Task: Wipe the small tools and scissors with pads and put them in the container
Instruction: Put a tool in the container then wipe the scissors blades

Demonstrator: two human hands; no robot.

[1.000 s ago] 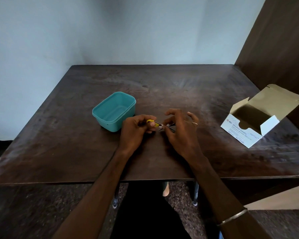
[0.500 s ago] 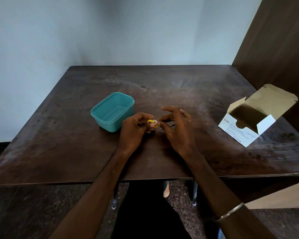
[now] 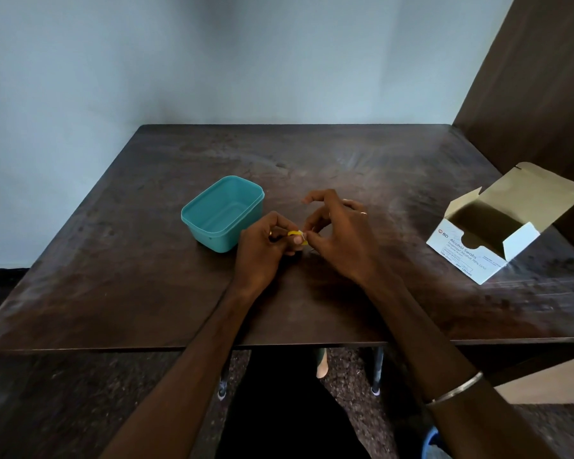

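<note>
Clamped in my left hand (image 3: pixel 262 246), fingers curled and thumb on top, is a small yellow-handled tool (image 3: pixel 294 234); my grip covers most of it, so I cannot tell which kind of tool it is. My right hand (image 3: pixel 340 233) meets it from the other side, thumb and forefinger pinching a small white pad (image 3: pixel 301 232) against the yellow part, the other fingers arched up and spread above. Both forearms reach in from the near edge of the dark wooden table (image 3: pixel 312 160), and the hands hover just above its surface near the middle.

Only a short arc of yellow and a sliver of white show between my fingertips. The teal container (image 3: pixel 222 213) stands open just left of my left hand, almost touching the knuckles; nothing is visible inside it. Well off to the right stands the open alcohol swab box (image 3: pixel 497 233), its flap raised.

A second ago a thin dark metal part showed between my hands, with the right fingers farther along it. Now the pad has slid up to the yellow handle, the hands have closed together, and the metal is hidden. Container and box have not shifted on the table.
</note>
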